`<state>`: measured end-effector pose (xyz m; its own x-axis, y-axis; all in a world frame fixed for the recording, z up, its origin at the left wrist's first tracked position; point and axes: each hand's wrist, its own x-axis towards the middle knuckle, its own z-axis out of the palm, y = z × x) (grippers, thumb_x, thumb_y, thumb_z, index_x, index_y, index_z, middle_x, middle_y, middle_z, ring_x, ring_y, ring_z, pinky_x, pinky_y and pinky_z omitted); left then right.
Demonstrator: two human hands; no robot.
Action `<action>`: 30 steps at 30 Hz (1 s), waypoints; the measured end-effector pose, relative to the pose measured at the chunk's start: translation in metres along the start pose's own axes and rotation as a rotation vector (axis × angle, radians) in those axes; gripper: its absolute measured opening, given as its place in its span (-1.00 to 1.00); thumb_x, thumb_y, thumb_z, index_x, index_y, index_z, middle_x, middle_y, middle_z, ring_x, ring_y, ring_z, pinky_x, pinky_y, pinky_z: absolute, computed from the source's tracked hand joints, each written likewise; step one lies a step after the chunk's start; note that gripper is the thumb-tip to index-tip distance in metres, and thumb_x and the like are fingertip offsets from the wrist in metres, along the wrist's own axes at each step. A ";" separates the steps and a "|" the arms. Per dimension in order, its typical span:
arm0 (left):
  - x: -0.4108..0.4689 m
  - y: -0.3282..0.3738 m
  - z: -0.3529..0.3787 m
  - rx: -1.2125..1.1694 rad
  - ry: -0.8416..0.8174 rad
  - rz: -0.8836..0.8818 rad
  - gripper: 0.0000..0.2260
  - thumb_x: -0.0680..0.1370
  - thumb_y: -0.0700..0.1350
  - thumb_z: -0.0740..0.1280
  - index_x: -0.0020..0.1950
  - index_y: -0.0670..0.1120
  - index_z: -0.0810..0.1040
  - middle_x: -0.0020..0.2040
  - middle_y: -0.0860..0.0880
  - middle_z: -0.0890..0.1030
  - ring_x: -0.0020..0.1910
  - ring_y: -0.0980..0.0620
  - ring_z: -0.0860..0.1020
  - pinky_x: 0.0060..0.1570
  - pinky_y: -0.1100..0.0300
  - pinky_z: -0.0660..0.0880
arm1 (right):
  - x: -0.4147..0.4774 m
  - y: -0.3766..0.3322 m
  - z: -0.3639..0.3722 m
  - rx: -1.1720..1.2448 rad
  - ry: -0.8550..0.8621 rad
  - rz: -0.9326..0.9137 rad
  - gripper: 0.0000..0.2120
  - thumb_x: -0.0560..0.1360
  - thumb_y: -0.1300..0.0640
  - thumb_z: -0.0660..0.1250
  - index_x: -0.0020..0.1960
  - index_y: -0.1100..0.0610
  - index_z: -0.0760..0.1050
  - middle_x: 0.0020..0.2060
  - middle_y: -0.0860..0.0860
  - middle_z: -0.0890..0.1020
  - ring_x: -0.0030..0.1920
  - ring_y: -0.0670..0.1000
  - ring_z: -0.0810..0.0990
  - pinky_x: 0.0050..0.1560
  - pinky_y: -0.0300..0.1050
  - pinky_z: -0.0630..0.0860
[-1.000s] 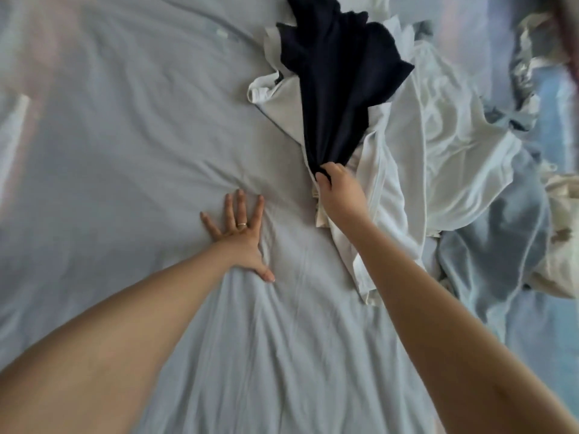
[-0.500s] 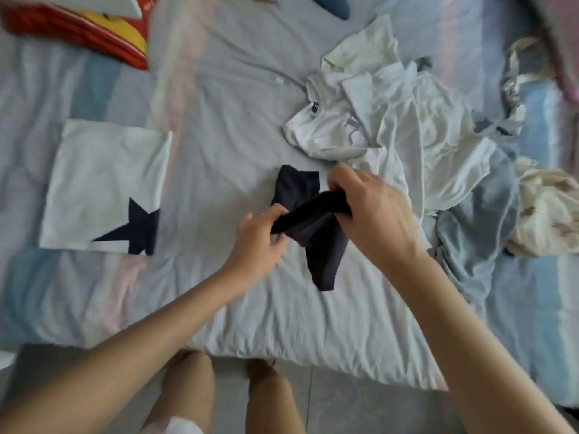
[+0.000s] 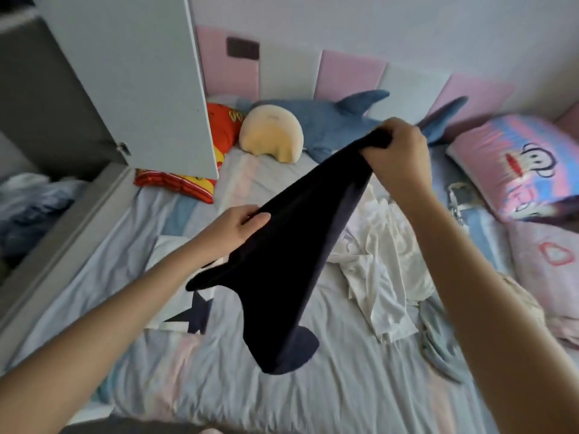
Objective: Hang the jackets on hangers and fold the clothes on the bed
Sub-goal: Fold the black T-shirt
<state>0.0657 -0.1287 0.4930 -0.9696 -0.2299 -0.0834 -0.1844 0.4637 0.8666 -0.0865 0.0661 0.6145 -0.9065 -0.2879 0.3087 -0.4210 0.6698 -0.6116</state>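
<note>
A dark navy garment (image 3: 291,277) hangs in the air above the bed (image 3: 360,386), stretched between both hands. My right hand (image 3: 398,151) grips its upper end, raised high. My left hand (image 3: 241,227) pinches its edge lower and to the left. A pile of white clothes (image 3: 382,267) lies crumpled on the bed under my right arm. A folded white piece with a dark star (image 3: 188,311) lies flat on the bed, partly hidden behind the navy garment.
An open wardrobe door (image 3: 141,83) juts over the bed's left side. A blue shark plush (image 3: 338,120), a cream cushion (image 3: 272,136), a red pillow (image 3: 219,126) and a pink cartoon pillow (image 3: 520,167) lie along the headboard. Pale blue cloth (image 3: 438,346) lies at right.
Both hands have lifted the navy garment off the bed and pulled it apart, the right hand going up high. My view has tilted up toward the headboard.
</note>
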 end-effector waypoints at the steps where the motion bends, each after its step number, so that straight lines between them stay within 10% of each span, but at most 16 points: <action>1: -0.006 0.009 -0.019 0.081 -0.019 0.018 -0.72 0.45 0.21 0.31 -0.13 0.00 0.54 -0.31 0.19 0.55 -0.29 0.26 0.49 -0.22 0.35 0.39 | 0.003 -0.012 -0.007 0.019 0.013 0.026 -0.84 0.41 0.15 0.32 -0.07 0.22 0.51 -0.26 0.07 0.54 -0.18 0.10 0.54 -0.26 -0.15 0.33; 6: -0.016 -0.006 -0.072 0.430 -0.022 -0.142 -0.65 0.36 0.19 0.46 0.00 -0.01 0.60 -0.09 0.05 0.67 -0.09 0.06 0.60 0.02 0.07 0.53 | 0.000 -0.045 -0.005 -0.076 0.092 0.016 -0.73 0.37 -0.05 0.34 -0.13 0.16 0.50 -0.23 0.07 0.58 -0.16 0.14 0.54 -0.23 -0.10 0.36; 14: -0.043 0.044 -0.122 -0.051 0.313 -0.194 -0.85 0.45 -0.09 0.38 -0.18 -0.18 0.57 -0.27 -0.05 0.57 -0.25 0.03 0.53 -0.25 0.17 0.40 | 0.013 -0.061 -0.027 -0.089 0.251 0.099 -0.71 0.43 -0.05 0.30 -0.04 0.17 0.56 -0.11 0.17 0.62 -0.04 0.21 0.58 -0.16 -0.10 0.35; 17: -0.036 0.089 -0.127 -0.273 0.356 -0.176 -0.90 0.55 -0.13 0.28 -0.15 -0.06 0.55 -0.21 -0.02 0.60 -0.21 0.04 0.56 -0.24 0.21 0.45 | 0.024 -0.061 -0.030 0.135 0.233 0.142 -0.77 0.46 0.00 0.25 -0.14 0.18 0.49 -0.27 0.11 0.58 -0.18 0.12 0.62 -0.22 -0.10 0.40; 20: -0.029 0.131 -0.129 -0.645 0.312 -0.243 -0.84 0.55 -0.03 0.27 0.03 -0.08 0.57 -0.09 -0.06 0.65 -0.12 0.00 0.61 -0.15 0.17 0.51 | 0.030 -0.066 -0.030 0.386 0.242 0.159 -0.66 0.45 -0.01 0.32 0.14 0.14 0.40 -0.02 0.04 0.57 -0.05 0.03 0.62 0.04 -0.05 0.51; 24: -0.021 0.164 -0.123 -0.988 0.220 -0.201 -0.83 0.57 -0.03 0.26 0.05 -0.09 0.56 -0.10 -0.06 0.66 -0.12 0.00 0.63 -0.17 0.15 0.52 | 0.002 -0.088 -0.027 0.481 0.003 0.040 -0.44 0.43 -0.09 0.40 0.31 0.09 0.28 0.13 0.05 0.40 0.03 -0.05 0.48 0.07 -0.17 0.42; 28: -0.017 0.182 -0.108 -0.993 0.211 -0.178 -0.79 0.56 -0.03 0.27 0.09 -0.13 0.54 -0.03 -0.12 0.65 -0.08 -0.02 0.62 -0.19 0.16 0.53 | -0.039 -0.100 -0.032 0.545 -0.668 -0.085 -0.65 0.47 -0.12 0.32 0.21 -0.08 0.38 0.06 -0.11 0.58 0.05 -0.12 0.60 0.04 -0.14 0.57; 30: -0.016 0.185 -0.107 -0.965 0.246 -0.192 -0.80 0.54 -0.05 0.29 0.07 -0.14 0.52 0.03 -0.14 0.62 -0.04 -0.04 0.59 -0.16 0.16 0.51 | -0.048 -0.096 -0.017 0.394 -0.646 -0.206 -0.75 0.47 0.06 0.41 0.08 -0.10 0.43 -0.10 -0.19 0.61 -0.08 -0.17 0.62 -0.09 -0.25 0.53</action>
<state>0.0645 -0.1311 0.7077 -0.8573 -0.4477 -0.2542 -0.0200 -0.4644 0.8854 -0.0018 0.0275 0.6710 -0.5968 -0.8017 0.0332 -0.4525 0.3022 -0.8390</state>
